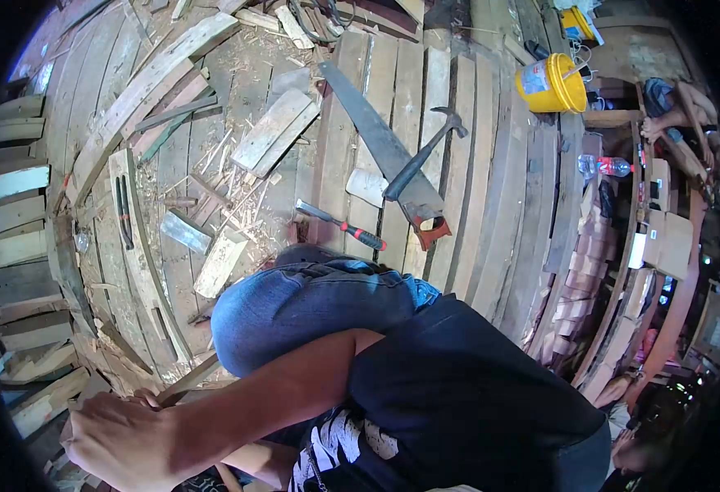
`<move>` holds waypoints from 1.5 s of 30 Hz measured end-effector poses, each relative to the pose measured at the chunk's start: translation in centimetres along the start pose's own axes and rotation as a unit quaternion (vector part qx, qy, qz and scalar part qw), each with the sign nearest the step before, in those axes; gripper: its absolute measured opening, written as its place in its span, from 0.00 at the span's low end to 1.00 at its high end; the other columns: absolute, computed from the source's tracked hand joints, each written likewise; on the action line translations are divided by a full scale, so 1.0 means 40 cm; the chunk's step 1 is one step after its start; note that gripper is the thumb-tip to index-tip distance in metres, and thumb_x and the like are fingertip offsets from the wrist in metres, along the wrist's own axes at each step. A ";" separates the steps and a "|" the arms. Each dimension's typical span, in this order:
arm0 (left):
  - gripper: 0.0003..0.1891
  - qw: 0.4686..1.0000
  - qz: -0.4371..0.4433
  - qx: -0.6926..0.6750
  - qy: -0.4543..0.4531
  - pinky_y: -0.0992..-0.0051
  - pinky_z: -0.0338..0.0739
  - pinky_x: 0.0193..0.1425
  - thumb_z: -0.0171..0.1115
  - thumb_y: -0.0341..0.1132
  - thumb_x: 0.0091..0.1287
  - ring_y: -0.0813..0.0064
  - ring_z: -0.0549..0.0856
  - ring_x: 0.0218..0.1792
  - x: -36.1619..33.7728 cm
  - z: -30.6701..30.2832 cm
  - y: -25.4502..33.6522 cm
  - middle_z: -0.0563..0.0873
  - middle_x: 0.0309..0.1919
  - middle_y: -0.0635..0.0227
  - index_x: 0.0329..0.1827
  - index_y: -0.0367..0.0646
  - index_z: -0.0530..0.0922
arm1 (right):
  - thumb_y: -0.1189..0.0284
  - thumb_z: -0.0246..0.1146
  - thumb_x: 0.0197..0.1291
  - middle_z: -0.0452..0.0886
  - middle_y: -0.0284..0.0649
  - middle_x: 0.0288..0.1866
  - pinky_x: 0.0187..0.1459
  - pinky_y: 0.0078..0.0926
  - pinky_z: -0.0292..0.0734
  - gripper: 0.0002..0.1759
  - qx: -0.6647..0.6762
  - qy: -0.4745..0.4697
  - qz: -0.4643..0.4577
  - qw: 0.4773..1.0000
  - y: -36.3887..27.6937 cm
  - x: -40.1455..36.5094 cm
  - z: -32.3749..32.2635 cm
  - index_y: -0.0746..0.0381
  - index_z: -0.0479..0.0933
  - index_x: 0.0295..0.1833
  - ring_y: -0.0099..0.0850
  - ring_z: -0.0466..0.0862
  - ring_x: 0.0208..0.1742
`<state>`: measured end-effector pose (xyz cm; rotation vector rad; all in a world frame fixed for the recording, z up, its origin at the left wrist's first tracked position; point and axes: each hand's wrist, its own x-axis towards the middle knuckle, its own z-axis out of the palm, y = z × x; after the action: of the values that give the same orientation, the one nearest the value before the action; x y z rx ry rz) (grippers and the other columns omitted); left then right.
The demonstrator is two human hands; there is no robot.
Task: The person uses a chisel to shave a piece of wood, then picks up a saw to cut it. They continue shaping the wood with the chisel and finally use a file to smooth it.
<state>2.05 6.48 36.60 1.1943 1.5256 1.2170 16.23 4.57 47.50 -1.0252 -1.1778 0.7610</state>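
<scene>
My right hand (122, 439) is at the lower left, its fingers curled closed with the back of the hand towards me. What it grips is hidden behind the knuckles. A thin strip of wood (192, 377) runs from beside this hand towards my bent knee in jeans (294, 307). Below my right forearm, part of my other forearm (265, 462) shows, but the left hand itself is hidden. Beyond the knee lie a chisel (343, 225) with a red and black handle, a handsaw (384, 139), and a claw hammer (425, 152) resting across the saw blade.
Curved timbers (146, 90), a wood block (276, 131) and shavings (237, 209) lie over the plank floor. Pliers (123, 211) rest on a long board at left. A yellow bucket (553, 84) and a plastic bottle (604, 165) stand at right. Another person's hand (659, 125) shows at far right.
</scene>
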 end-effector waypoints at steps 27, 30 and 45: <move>0.30 0.952 -0.137 -0.260 0.089 0.82 0.69 0.21 0.42 0.60 0.73 0.79 0.75 0.22 -0.056 0.129 0.158 0.81 0.29 0.67 0.47 0.37 0.75 | 0.86 0.58 0.36 0.75 0.48 0.26 0.34 0.40 0.74 0.08 0.097 -0.010 0.100 0.990 -0.047 0.016 -0.107 0.65 0.71 0.26 0.42 0.79 0.31; 0.31 0.900 -0.155 -0.385 0.130 0.83 0.68 0.21 0.41 0.61 0.73 0.80 0.75 0.21 -0.060 0.200 0.230 0.81 0.28 0.67 0.47 0.37 0.75 | 0.87 0.56 0.36 0.75 0.45 0.24 0.30 0.35 0.74 0.09 0.051 0.123 0.051 0.990 0.009 -0.014 -0.176 0.65 0.71 0.26 0.38 0.78 0.28; 0.43 0.978 0.042 -0.117 -0.168 0.84 0.58 0.18 0.26 0.74 0.67 0.82 0.60 0.10 0.001 0.087 0.174 0.63 0.09 0.73 0.34 0.39 0.73 | 0.57 0.67 0.50 0.82 0.54 0.51 0.56 0.41 0.77 0.39 -0.430 0.058 0.756 0.490 0.419 -1.123 -0.700 0.68 0.66 0.63 0.48 0.82 0.55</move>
<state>6.61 7.76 42.77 1.2425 1.0619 1.1458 33.14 -36.18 13.82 -3.0544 -0.0667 1.3537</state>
